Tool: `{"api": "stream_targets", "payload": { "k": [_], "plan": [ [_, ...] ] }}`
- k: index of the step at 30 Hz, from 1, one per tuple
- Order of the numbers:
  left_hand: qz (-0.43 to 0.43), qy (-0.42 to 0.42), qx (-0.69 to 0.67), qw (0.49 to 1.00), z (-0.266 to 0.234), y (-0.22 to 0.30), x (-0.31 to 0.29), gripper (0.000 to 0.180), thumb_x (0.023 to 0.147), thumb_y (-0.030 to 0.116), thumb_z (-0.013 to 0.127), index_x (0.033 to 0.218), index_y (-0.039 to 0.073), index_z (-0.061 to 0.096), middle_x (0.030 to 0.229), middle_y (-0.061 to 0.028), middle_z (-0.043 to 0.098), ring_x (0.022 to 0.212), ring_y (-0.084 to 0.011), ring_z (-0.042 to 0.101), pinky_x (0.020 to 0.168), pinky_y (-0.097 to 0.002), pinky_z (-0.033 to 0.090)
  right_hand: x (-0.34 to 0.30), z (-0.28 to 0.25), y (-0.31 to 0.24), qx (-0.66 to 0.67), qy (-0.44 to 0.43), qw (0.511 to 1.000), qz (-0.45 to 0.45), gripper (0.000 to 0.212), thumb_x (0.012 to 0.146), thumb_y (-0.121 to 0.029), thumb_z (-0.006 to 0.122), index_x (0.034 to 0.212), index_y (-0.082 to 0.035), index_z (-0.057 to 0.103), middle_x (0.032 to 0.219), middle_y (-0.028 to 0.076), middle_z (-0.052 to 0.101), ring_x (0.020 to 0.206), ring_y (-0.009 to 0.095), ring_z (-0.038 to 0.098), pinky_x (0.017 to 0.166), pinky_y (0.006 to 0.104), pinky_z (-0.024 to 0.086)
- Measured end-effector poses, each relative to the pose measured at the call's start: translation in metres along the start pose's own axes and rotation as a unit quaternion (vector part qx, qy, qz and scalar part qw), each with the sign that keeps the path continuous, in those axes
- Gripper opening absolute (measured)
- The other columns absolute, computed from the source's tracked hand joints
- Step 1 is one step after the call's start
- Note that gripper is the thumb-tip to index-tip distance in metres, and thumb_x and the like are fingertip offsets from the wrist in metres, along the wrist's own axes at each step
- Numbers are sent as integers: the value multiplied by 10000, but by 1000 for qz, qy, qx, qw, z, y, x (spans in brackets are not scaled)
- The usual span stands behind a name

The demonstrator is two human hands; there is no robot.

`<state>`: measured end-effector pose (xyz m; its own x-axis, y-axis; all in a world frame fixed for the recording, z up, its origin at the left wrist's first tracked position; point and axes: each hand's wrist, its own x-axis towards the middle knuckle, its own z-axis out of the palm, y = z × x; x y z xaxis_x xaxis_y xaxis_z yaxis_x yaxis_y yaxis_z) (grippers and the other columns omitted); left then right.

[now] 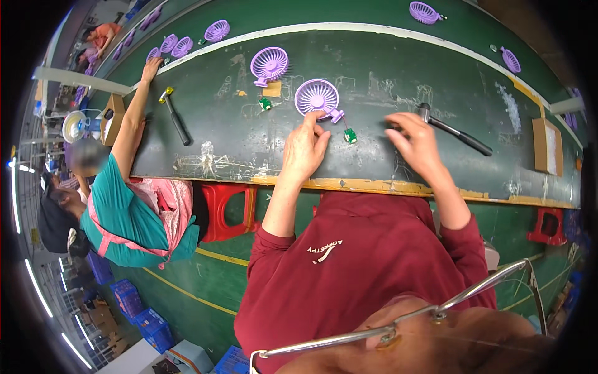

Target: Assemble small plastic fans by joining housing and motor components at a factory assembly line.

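Observation:
In front of me a round purple fan housing [316,95] lies on the dark workbench, its slatted face up and its short neck toward me. My left hand [304,148] has its fingertips on the housing's near rim, the thumb standing apart from them. By a thin wire a small green circuit board [350,136] hangs off the neck and rests on the bench between my hands. To the right, my right hand [416,142] hovers over the bench with thumb and forefinger apart; the space beneath its fingers is dark and partly hidden. Near its knuckles lies a black-handled hammer [458,132].
Another purple fan housing [270,63] and green board [266,103] lie farther left. A yellow-headed hammer [176,118] is near a co-worker in a teal shirt [128,212], reaching across the bench. An open cardboard box [547,147] stands right. More housings [217,30] sit beyond the white strip.

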<state>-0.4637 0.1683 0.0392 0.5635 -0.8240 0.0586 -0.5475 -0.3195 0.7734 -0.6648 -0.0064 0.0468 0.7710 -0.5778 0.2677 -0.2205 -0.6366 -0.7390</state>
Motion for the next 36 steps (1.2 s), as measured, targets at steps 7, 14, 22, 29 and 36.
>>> {"api": "stream_targets", "payload": {
  "k": [7, 14, 22, 29, 36],
  "plan": [
    [31, 71, 41, 996, 28, -6, 5, 401, 848, 118, 727, 1199, 48, 545, 778, -87, 701, 593, -241, 650, 595, -366, 501, 40, 63, -16, -46, -70, 996, 15, 267, 839, -305, 728, 918, -52, 702, 840, 86, 699, 808, 288, 690, 701, 412, 529],
    [-27, 84, -58, 994, 33, -8, 9, 306, 852, 46, 721, 1101, 1, 549, 850, -123, 738, 664, -177, 699, 615, -300, 530, 38, 71, -14, -72, -79, 994, 10, 198, 828, -228, 728, 872, -36, 711, 825, 112, 691, 735, 288, 687, 647, 403, 516],
    [-75, 59, -203, 974, 32, -7, 9, 282, 868, -36, 680, 1109, -30, 533, 881, -125, 728, 798, -128, 709, 693, -242, 549, 35, 68, -22, 27, -73, 997, 3, 140, 845, -157, 682, 865, -18, 685, 775, 108, 634, 638, 279, 625, 589, 386, 475],
    [-87, 46, -301, 948, 31, -12, 10, 296, 861, -64, 667, 1121, -43, 526, 899, -138, 716, 812, -145, 704, 717, -248, 556, 32, 73, -16, 2, -94, 995, -37, 129, 857, -141, 662, 871, -13, 671, 787, 113, 632, 649, 284, 630, 595, 389, 477],
    [-90, 36, -303, 948, 28, -11, 10, 288, 853, -65, 668, 1108, -48, 534, 872, -132, 715, 794, -137, 703, 699, -250, 557, 35, 71, -19, 69, -89, 993, -41, 109, 854, -102, 655, 877, 2, 677, 761, 114, 614, 607, 241, 600, 563, 356, 459]
  ]
}}
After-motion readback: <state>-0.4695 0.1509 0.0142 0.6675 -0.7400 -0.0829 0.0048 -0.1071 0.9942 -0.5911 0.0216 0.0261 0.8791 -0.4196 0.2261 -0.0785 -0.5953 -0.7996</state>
